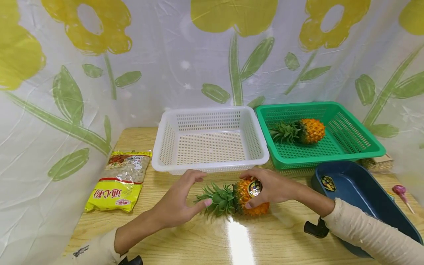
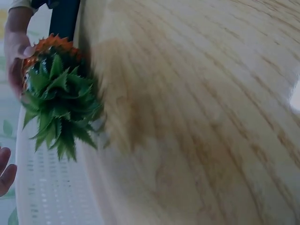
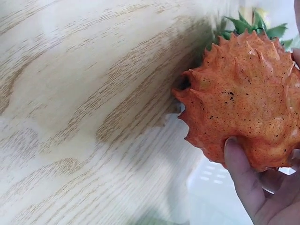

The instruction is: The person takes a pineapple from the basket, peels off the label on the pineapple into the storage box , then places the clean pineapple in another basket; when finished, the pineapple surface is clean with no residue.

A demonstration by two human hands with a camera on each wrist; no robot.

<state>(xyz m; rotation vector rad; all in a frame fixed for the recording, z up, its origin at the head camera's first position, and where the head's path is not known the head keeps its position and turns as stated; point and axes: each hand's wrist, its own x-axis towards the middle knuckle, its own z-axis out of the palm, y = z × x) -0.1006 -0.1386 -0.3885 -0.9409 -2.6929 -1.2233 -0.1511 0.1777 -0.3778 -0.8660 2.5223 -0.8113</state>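
Note:
A small pineapple (image 1: 243,200) lies on its side on the wooden table (image 1: 198,239), green crown (image 1: 216,200) pointing left. My right hand (image 1: 263,188) grips its orange body from the right, fingers over the top and thumb underneath. A round gold-and-black label shows on the fruit near those fingers. My left hand (image 1: 198,189) is open just left of the crown, one fingertip at the leaves. The left wrist view shows the crown (image 2: 58,105) end-on. In the right wrist view a finger (image 3: 241,173) presses the spiky body (image 3: 248,103).
An empty white basket (image 1: 165,138) stands behind the hands. At its right, a green basket (image 1: 347,138) holds another pineapple (image 1: 306,130). A dark blue tray (image 1: 361,191) sits at the right, a lollipop (image 1: 400,190) beyond it, and a yellow snack bag (image 1: 119,180) at the left.

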